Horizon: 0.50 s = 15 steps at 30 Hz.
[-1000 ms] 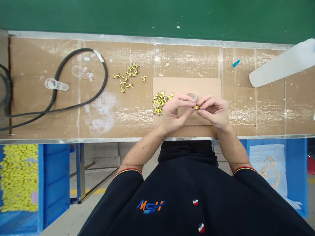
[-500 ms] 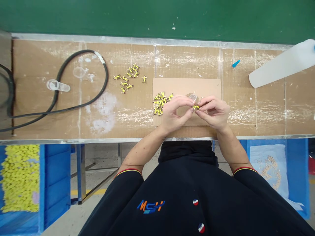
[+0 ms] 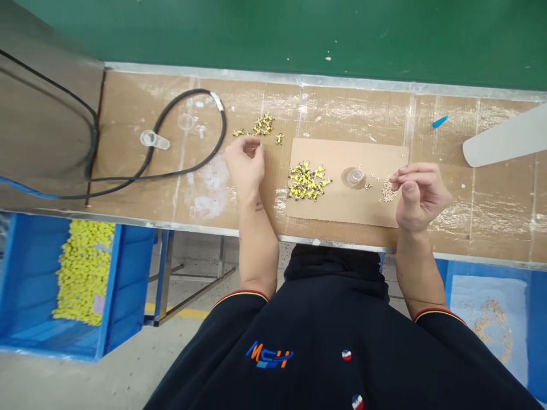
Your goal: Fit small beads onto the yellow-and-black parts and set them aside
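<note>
A black cable (image 3: 224, 128) loops at 10 o'clock, with 1 clear plastic piece (image 3: 161, 142) overlapping it. A small blue tapered piece (image 3: 440, 121) lies at 2 o'clock, near the white object (image 3: 506, 135) between 2 and 3. A green surface (image 3: 307, 34) spans 12 o'clock.

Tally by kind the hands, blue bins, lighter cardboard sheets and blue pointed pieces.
Hands: 2 (left hand, right hand)
Blue bins: 2
Lighter cardboard sheet: 1
Blue pointed piece: 1
Total: 6
Yellow figures overlap, so they are uncounted.
</note>
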Each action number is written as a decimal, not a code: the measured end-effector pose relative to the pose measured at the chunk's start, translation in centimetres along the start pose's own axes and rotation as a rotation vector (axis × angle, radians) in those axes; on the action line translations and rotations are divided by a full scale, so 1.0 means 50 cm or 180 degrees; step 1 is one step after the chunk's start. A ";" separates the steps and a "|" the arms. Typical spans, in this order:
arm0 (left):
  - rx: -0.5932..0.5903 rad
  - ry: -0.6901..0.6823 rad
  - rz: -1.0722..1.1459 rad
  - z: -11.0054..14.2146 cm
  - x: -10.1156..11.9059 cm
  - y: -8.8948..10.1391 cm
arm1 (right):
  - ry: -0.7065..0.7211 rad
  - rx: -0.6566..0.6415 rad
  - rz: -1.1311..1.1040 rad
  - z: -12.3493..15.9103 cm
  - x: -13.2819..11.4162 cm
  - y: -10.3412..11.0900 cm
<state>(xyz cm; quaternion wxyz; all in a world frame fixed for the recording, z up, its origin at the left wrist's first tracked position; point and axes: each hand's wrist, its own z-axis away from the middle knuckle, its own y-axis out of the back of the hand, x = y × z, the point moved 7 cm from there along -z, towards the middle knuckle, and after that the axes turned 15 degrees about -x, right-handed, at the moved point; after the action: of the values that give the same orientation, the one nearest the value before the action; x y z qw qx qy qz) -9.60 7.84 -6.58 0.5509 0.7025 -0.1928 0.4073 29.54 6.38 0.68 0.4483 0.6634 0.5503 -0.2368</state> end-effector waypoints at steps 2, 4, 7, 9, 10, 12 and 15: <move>0.0045 0.0000 -0.0169 -0.002 -0.005 0.009 | 0.0065 0.0117 0.0097 -0.005 -0.006 0.010; 0.0161 -0.0085 -0.0292 0.004 0.011 0.016 | 0.0122 0.0248 0.0265 -0.009 -0.009 0.022; 0.0317 -0.0210 -0.0242 0.017 0.045 0.023 | 0.0095 0.0355 0.0577 -0.017 -0.004 0.042; 0.0267 -0.0422 -0.0097 0.025 0.069 0.021 | -0.0018 0.0235 0.0794 -0.024 0.006 0.052; 0.0132 -0.0594 -0.0035 0.029 0.084 0.015 | -0.0105 0.0103 0.0899 -0.027 0.013 0.054; -0.0484 -0.0996 0.0006 0.037 0.114 -0.014 | -0.0305 -0.0272 0.1110 -0.033 0.031 0.052; -0.1630 -0.1247 -0.0242 0.056 0.140 -0.067 | -0.0503 -0.0926 0.1425 -0.034 0.055 0.043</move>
<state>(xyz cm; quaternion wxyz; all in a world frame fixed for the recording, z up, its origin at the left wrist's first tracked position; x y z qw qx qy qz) -2.02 7.54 -3.31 0.6769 0.6128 -0.3650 0.1818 32.04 9.26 -0.02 0.6216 0.6766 0.3816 -0.1014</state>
